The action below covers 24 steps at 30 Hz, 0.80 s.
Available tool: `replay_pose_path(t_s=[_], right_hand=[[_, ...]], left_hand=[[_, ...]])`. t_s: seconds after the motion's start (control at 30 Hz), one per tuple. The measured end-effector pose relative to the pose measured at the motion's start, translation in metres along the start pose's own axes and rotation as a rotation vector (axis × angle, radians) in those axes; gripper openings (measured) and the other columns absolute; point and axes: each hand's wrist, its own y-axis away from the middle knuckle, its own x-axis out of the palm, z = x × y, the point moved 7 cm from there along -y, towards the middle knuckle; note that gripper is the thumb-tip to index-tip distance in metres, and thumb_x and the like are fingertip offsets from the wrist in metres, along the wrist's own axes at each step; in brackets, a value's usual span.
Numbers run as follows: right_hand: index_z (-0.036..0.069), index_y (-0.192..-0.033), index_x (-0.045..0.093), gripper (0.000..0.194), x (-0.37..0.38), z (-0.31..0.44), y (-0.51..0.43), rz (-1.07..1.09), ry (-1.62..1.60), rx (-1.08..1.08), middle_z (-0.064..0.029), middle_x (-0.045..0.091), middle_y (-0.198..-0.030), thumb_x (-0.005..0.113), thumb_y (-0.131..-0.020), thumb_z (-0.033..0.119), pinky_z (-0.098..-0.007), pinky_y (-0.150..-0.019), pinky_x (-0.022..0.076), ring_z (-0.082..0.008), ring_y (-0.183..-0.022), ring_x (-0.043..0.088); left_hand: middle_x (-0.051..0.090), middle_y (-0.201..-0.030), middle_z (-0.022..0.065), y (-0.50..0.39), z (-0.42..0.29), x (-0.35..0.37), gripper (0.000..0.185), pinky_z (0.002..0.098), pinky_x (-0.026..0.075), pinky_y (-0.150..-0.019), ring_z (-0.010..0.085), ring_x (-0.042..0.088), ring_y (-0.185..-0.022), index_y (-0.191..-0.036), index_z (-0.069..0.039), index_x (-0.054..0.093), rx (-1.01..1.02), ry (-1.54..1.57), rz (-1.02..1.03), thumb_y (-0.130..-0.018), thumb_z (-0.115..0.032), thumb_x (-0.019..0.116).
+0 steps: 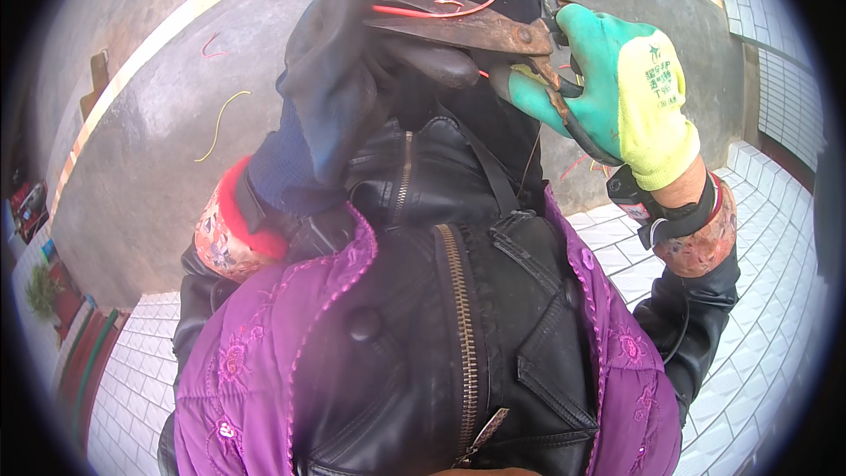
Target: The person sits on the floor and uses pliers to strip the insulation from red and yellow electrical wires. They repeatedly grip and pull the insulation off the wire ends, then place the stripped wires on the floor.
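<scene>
My right hand (pixel 611 79), in a green and yellow work glove that bears writing, grips the handles of rusty metal scissors (pixel 489 32). Their blades point left, slightly apart, towards my left hand (pixel 350 59), which wears a dark blue and black coated glove. A thin red wire (pixel 423 12) comes out from the fingers of that hand, runs along the blades and curls up at its free end. The blade tips lie against or behind the dark glove, so their exact contact is hidden. Both hands are held up in front of my chest.
Loose on the grey concrete floor lie a yellow wire (pixel 223 122), a red scrap (pixel 213 47) and more coloured bits (pixel 588 165) at right. White tiles (pixel 760 264) border the concrete. At far left are a potted plant (pixel 43 291) and red steps (pixel 86 363).
</scene>
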Motion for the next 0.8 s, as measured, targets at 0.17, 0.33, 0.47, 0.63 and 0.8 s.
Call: replay_pose_path(t_s=[0.17, 0.33, 0.47, 0.63, 0.8], right_hand=[[0.004, -0.085, 0.062, 0.051, -0.002, 0.001, -0.002, -0.046, -0.006, -0.063, -0.0121, 0.062, -0.066, 0.09, -0.072, 0.044, -0.0397, -0.054, 0.0499, -0.0323, -0.058, 0.066], [0.005, -0.085, 0.061, 0.046, -0.004, 0.001, -0.003, -0.032, -0.004, -0.061, -0.0119, 0.061, -0.065, 0.09, -0.073, 0.039, -0.0407, -0.053, 0.0478, -0.0329, -0.057, 0.064], [0.005, -0.089, 0.066, 0.042, -0.001, 0.0, -0.002, 0.048, -0.001, -0.011, -0.0152, 0.068, -0.069, 0.083, -0.081, 0.043, -0.0426, -0.057, 0.0529, -0.0359, -0.061, 0.068], [0.006, -0.088, 0.066, 0.041, 0.001, 0.001, -0.002, 0.028, -0.031, -0.008, -0.0149, 0.067, -0.069, 0.082, -0.082, 0.043, -0.0433, -0.057, 0.0525, -0.0375, -0.061, 0.067], [0.007, -0.088, 0.066, 0.041, 0.004, -0.003, 0.0, 0.062, -0.011, 0.031, -0.0151, 0.067, -0.069, 0.082, -0.082, 0.045, -0.0437, -0.056, 0.0517, -0.0379, -0.061, 0.067]], left_hand=[[0.054, -0.126, 0.0155, -0.003, -0.002, 0.004, 0.055, 0.0398, 0.049, -0.098, 0.0234, 0.058, -0.111, -0.139, 0.005, 0.042, -0.063, 0.145, 0.001, -0.106, -0.038, 0.048], [0.052, -0.124, 0.0138, -0.005, 0.0, 0.007, 0.056, 0.04, 0.048, -0.097, 0.0229, 0.056, -0.11, -0.138, 0.004, 0.042, -0.134, 0.356, 0.004, -0.106, -0.041, 0.045], [0.051, -0.123, 0.0124, -0.011, 0.002, 0.012, 0.056, 0.0402, 0.047, -0.097, 0.0225, 0.055, -0.11, -0.138, 0.003, 0.042, -0.175, 0.505, 0.014, -0.106, -0.043, 0.043], [0.05, -0.121, 0.0106, -0.028, -0.014, 0.034, 0.057, 0.0404, 0.046, -0.097, 0.022, 0.053, -0.109, -0.137, 0.002, 0.042, -0.173, 0.658, 0.05, -0.107, -0.046, 0.04], [0.055, -0.118, 0.0117, -0.01, -0.012, 0.027, 0.053, 0.0406, 0.048, -0.095, 0.0224, 0.056, -0.107, -0.134, 0.003, 0.045, -0.416, 0.539, -0.254, -0.108, -0.043, 0.042]])
